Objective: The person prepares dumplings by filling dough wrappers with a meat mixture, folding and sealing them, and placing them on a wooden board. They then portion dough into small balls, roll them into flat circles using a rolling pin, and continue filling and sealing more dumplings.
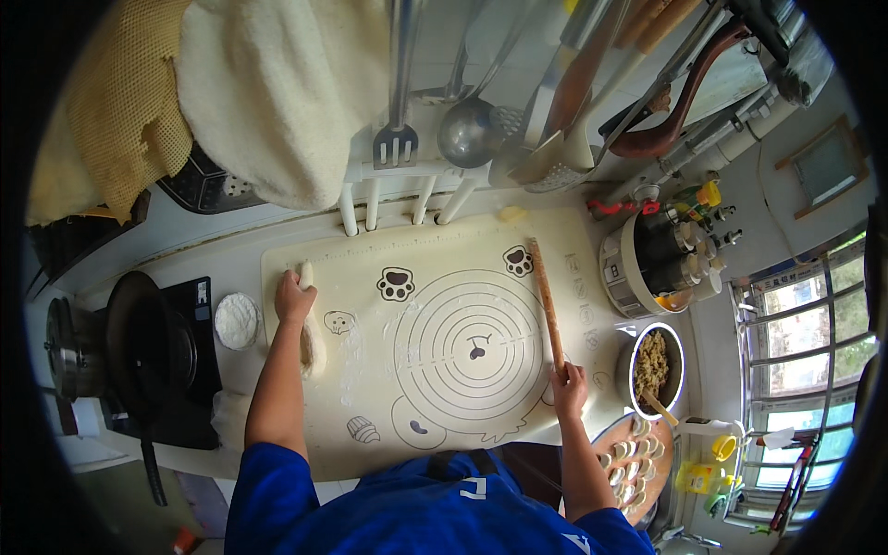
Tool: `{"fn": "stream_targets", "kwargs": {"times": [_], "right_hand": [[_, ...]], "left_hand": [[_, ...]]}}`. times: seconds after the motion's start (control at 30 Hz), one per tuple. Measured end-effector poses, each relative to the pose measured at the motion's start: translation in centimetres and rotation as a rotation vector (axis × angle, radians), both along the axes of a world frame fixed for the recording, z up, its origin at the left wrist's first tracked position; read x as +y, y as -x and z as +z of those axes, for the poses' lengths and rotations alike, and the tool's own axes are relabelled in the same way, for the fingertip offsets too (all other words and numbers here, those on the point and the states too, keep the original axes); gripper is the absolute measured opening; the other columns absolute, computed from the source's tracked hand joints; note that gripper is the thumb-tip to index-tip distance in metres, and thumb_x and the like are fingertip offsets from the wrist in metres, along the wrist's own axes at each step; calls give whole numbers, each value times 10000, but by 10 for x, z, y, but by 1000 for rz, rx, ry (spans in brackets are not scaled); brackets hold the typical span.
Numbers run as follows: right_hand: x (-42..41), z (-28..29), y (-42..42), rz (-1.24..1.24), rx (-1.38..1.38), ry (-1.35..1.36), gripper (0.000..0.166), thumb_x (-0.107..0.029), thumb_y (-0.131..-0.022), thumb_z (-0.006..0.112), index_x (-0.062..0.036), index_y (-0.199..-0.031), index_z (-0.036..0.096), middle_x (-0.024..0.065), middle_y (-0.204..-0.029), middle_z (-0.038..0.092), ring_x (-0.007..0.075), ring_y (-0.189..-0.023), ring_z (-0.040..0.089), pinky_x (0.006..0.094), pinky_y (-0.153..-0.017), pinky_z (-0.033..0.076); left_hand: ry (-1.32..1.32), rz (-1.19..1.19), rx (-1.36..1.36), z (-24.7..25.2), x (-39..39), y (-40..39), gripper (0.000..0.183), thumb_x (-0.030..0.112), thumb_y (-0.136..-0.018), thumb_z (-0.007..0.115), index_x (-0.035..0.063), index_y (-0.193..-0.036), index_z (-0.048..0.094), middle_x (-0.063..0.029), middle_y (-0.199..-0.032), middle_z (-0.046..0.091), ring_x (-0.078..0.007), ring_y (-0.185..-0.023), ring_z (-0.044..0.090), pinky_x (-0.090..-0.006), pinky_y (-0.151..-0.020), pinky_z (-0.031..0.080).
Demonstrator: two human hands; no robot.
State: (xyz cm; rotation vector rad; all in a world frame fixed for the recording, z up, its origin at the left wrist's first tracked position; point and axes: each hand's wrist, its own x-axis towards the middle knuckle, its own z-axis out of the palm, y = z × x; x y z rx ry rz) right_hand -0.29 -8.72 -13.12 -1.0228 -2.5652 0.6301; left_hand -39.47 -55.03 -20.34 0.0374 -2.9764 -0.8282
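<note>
A printed pastry mat (pixel 361 250) with concentric circles and light flour smears lies before me. My left hand (pixel 295 298) grips the upper part of a long roll of dough (pixel 316 347) at the mat's left side; my wrist and forearm cover some of it. At the right, my right hand (pixel 569 390) holds the near end of a wooden rolling pin (pixel 546 298), which points away from me over the mat. A bowl of flour (pixel 237 320) stands just left of the mat. To the right, a bowl of filling (pixel 652 368) has a wooden spoon in it.
Several shaped dumplings lie on a round board (pixel 666 461) at the lower right. A wok (pixel 142 347) sits on the cooktop at the left. Ladles and a slotted turner (pixel 395 147) hang beyond the mat. A container of bottles (pixel 619 260) stands at the right.
</note>
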Motion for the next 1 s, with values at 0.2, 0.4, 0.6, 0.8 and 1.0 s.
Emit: {"fn": "stream_targets", "kwargs": {"times": [0.2, 0.4, 0.6, 0.8, 1.0], "right_hand": [[5, -3, -7, -77, -117, -18, 331, -111, -759, 741, -69, -1068, 633, 116, -1040, 609, 319, -928, 613, 408, -804, 503], [-26, 36, 39, 104, 348, -91, 317, -12, -825, 672, -30, -1129, 583, 141, -1145, 588, 293, -1047, 590, 372, -884, 485], [-167, 85, 120, 752, 151, 532, 580, -35, -754, 764, -62, -1283, 530, 138, -1205, 602, 246, -1057, 633, 352, -865, 520], [-323, 53, 147, 933, 173, 962, 302, -237, -833, 693, -3, -1002, 604, 134, -949, 656, 297, -865, 627, 389, -772, 488], [-323, 77, 134, 1002, -323, 1249, 312, -328, -892, 669, -18, -900, 637, 61, -719, 622, 138, -637, 590, 288, -612, 483]], "left_hand": [[-1140, 28, -359, 73, 30, -42, 253, 166, -791, 755, 67, -952, 587, 2, -764, 574, -105, -665, 544, -271, -615, 438], [-1209, -33, -324, 111, 17, -92, 171, 205, -870, 699, 70, -833, 599, -1, -661, 565, -81, -511, 469, -269, -553, 418], [-1567, -45, -419, 169, 45, -152, 208, 256, -895, 685, 138, -809, 537, 65, -548, 399, -52, -462, 357, -273, -583, 426], [-1691, -171, -363, 220, 48, -212, 259, 270, -865, 718, 100, -829, 526, 39, -576, 429, -87, -536, 418, -318, -691, 446], [-1839, -308, -432, 217, 21, -201, 347, 439, -864, 691, 136, -837, 524, 45, -587, 418, -82, -541, 387, -311, -741, 412]]}}
